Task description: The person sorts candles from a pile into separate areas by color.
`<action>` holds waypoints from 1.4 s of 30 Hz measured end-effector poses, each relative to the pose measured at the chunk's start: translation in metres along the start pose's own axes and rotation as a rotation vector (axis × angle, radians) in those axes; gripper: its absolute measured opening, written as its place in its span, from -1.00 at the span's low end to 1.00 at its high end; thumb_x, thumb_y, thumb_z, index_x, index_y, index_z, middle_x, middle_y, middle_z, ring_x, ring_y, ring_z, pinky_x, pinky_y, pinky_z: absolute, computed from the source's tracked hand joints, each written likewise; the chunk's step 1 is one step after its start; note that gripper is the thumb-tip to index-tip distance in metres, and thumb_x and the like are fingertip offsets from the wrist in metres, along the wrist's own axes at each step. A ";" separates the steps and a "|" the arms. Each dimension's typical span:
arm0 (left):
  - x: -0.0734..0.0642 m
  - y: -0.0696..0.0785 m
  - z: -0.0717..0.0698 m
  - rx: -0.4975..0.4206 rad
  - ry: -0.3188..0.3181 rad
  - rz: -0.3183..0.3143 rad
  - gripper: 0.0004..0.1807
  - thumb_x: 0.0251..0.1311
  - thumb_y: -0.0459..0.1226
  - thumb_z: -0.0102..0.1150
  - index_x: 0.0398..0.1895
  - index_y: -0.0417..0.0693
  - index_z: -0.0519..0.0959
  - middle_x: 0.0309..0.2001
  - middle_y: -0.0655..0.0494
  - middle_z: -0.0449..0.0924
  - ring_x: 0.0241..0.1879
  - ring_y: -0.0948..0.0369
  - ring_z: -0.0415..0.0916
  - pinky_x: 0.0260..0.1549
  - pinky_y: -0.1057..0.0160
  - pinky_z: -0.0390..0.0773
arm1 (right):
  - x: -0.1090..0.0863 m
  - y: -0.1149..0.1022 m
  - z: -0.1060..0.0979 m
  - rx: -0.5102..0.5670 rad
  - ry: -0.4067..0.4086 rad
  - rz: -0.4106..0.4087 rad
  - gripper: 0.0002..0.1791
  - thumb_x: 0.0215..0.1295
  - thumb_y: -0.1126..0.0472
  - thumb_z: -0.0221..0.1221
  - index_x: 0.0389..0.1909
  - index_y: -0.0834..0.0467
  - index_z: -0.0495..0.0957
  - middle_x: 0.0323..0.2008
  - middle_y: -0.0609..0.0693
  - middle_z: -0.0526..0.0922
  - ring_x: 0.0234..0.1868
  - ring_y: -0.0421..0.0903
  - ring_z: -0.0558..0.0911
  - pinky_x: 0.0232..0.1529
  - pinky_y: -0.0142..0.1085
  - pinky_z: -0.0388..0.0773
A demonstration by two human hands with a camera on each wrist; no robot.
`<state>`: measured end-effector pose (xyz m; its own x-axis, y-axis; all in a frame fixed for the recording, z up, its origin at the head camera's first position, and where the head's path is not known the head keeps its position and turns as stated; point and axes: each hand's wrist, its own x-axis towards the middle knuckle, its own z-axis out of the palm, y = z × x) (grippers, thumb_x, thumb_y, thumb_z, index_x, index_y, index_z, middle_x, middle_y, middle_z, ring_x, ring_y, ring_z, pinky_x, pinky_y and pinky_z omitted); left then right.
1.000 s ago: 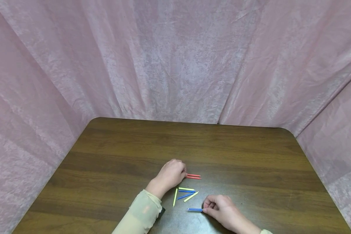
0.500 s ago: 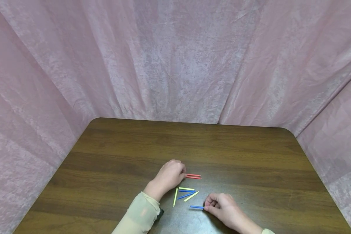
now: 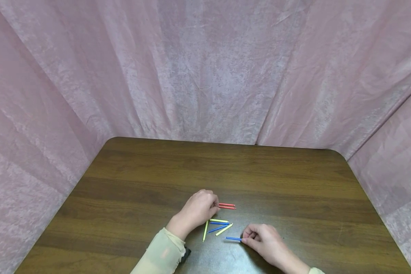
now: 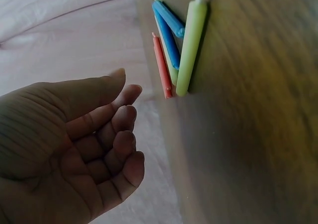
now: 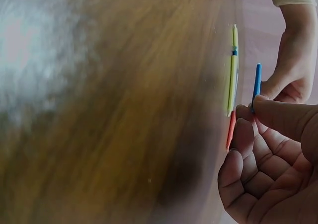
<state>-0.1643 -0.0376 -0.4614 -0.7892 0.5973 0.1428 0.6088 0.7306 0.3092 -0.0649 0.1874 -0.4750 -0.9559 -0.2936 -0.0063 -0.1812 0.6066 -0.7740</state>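
Note:
Between thumb and index finger, my right hand [image 3: 265,243] pinches one end of a thin blue candle [image 3: 233,239]; its free end points left. The right wrist view shows this blue candle [image 5: 257,80] raised over the table. My left hand [image 3: 196,210] is at the left ends of two red candles [image 3: 227,207] lying side by side. In the left wrist view the left hand [image 4: 79,139] has loosely curled fingers and holds nothing; a red candle [image 4: 162,67] lies beyond its fingertips. Between the hands lie three yellow candles [image 3: 224,229] and two blue candles [image 3: 216,229].
The brown wooden table [image 3: 140,175] has rounded far corners. Pink curtains [image 3: 219,76] hang behind it and at both sides. A dark object [image 3: 185,255] shows at the left sleeve's cuff [image 3: 172,238].
My right hand has moved slightly away from me and to the right, carrying the blue candle. The left hand has shifted only a little, and the candles on the table lie as before.

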 end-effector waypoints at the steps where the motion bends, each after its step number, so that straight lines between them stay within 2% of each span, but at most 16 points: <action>1: -0.001 0.000 0.000 -0.004 -0.005 -0.002 -0.88 0.05 -0.21 0.37 -0.55 0.08 0.62 -0.51 0.32 0.45 -0.38 0.24 0.47 -0.34 0.25 0.49 | 0.000 0.000 0.000 0.000 0.005 -0.004 -0.86 0.13 0.25 0.34 -0.49 0.00 0.57 -0.58 -0.30 0.51 -0.58 -0.41 0.43 -0.52 -0.44 0.41; 10: -0.007 0.003 0.002 -0.002 -0.019 0.006 -0.85 0.03 -0.22 0.39 -0.58 0.10 0.60 -0.52 0.32 0.45 -0.39 0.25 0.46 -0.36 0.26 0.48 | 0.000 0.004 -0.003 0.013 0.020 -0.003 -0.87 0.14 0.22 0.35 -0.49 0.01 0.58 -0.58 -0.29 0.52 -0.58 -0.42 0.43 -0.53 -0.44 0.41; 22: -0.016 0.008 0.002 -0.009 -0.032 0.017 -0.88 0.06 -0.27 0.37 -0.55 0.09 0.62 -0.49 0.32 0.50 -0.35 0.25 0.49 -0.32 0.27 0.50 | 0.001 0.008 -0.008 -0.022 0.049 -0.015 -0.88 0.14 0.22 0.35 -0.50 0.01 0.59 -0.57 -0.28 0.54 -0.57 -0.42 0.44 -0.52 -0.43 0.42; 33: -0.021 0.011 0.003 -0.029 -0.023 0.039 -0.85 0.02 -0.29 0.36 -0.58 0.10 0.59 -0.51 0.33 0.49 -0.38 0.28 0.48 -0.35 0.28 0.49 | 0.003 0.011 -0.015 -0.040 0.055 0.029 -0.90 0.15 0.23 0.34 -0.48 0.03 0.61 -0.56 -0.25 0.56 -0.56 -0.43 0.43 -0.51 -0.43 0.43; 42: -0.025 0.011 0.005 -0.003 -0.006 0.071 -0.84 -0.05 -0.29 0.39 -0.61 0.11 0.57 -0.52 0.33 0.49 -0.40 0.28 0.48 -0.38 0.30 0.48 | 0.006 0.015 -0.020 -0.090 0.092 0.044 -0.88 0.14 0.26 0.35 -0.49 0.01 0.60 -0.58 -0.26 0.56 -0.58 -0.42 0.42 -0.51 -0.42 0.40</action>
<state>-0.1376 -0.0426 -0.4666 -0.7436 0.6493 0.1593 0.6629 0.6853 0.3015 -0.0781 0.2091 -0.4738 -0.9798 -0.1987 0.0224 -0.1547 0.6823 -0.7146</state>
